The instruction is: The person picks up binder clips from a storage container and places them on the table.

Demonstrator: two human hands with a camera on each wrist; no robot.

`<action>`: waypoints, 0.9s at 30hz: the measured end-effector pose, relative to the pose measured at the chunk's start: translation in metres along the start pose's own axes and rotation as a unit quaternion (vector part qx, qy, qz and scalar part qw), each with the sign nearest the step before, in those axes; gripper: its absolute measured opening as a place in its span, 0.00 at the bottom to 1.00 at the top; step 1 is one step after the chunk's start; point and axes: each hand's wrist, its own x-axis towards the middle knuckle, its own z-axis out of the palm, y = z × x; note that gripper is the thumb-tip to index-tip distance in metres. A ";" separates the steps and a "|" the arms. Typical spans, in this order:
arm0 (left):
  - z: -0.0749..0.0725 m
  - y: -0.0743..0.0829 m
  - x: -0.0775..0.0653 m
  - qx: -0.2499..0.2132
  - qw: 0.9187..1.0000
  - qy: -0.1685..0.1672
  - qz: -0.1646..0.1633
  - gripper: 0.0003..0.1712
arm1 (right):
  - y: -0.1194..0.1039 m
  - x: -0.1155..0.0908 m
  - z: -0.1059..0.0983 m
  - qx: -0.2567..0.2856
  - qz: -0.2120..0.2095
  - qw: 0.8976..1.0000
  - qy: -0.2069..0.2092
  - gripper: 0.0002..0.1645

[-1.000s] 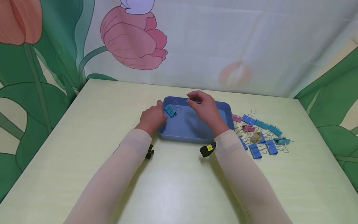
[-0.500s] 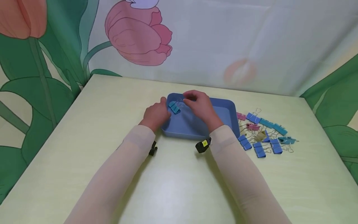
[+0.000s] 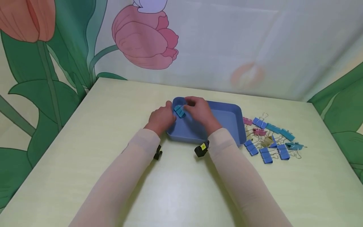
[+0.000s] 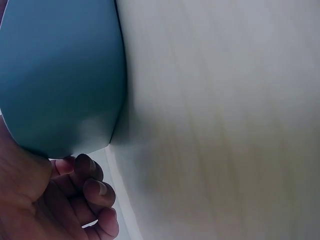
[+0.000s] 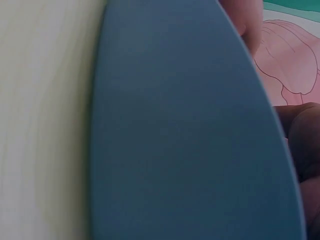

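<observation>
A shallow blue tray sits at the middle of the table. My left hand grips its left rim; in the left wrist view curled fingers show beside the tray's outer wall, and the thumb is hidden. One or two teal binder clips lie in the tray's back left corner. My right hand reaches over the tray, thumb and bent fingers at the clips' wire handles. Whether they pinch a handle cannot be made out. In the right wrist view the tray wall hides most of that hand.
Right of the tray several binder clips lie in a loose cluster: blue ones, teal ones, pink ones and a gold one. A printed curtain hangs along the table's back edge.
My right hand has moved left across the tray, its fingertips now at the teal clips. The left hand stays at the tray's left rim. The head view has shifted slightly.
</observation>
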 end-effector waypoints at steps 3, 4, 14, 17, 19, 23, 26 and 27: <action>0.000 0.001 0.000 0.000 1.000 0.003 0.001 0.25 | 0.001 0.001 0.002 -0.008 0.003 1.000 -0.007 0.27; 0.000 0.001 0.000 0.000 1.000 0.005 0.002 0.25 | 0.001 0.002 0.002 -0.010 0.005 1.000 -0.009 0.26; 0.005 -0.002 0.000 -0.001 1.000 0.028 0.015 0.20 | 0.001 0.005 0.010 -0.019 0.004 0.999 0.034 0.15; 0.006 -0.002 0.000 -0.004 1.000 0.023 0.009 0.22 | 0.000 0.005 0.012 -0.017 0.009 0.999 0.044 0.13; 0.006 -0.002 0.000 -0.005 1.000 0.017 0.002 0.24 | 0.000 0.004 0.013 -0.009 0.017 0.999 0.042 0.12; 0.004 0.000 0.001 -0.004 1.000 0.008 -0.003 0.25 | 0.001 0.003 0.011 0.008 0.026 0.999 0.034 0.12; 0.003 0.001 0.002 -0.006 1.000 0.000 -0.003 0.27 | 0.003 0.000 0.009 0.009 0.023 0.999 0.028 0.12; 0.003 0.001 0.002 -0.008 1.000 -0.001 -0.004 0.27 | 0.004 -0.001 0.009 0.009 0.022 0.999 0.026 0.12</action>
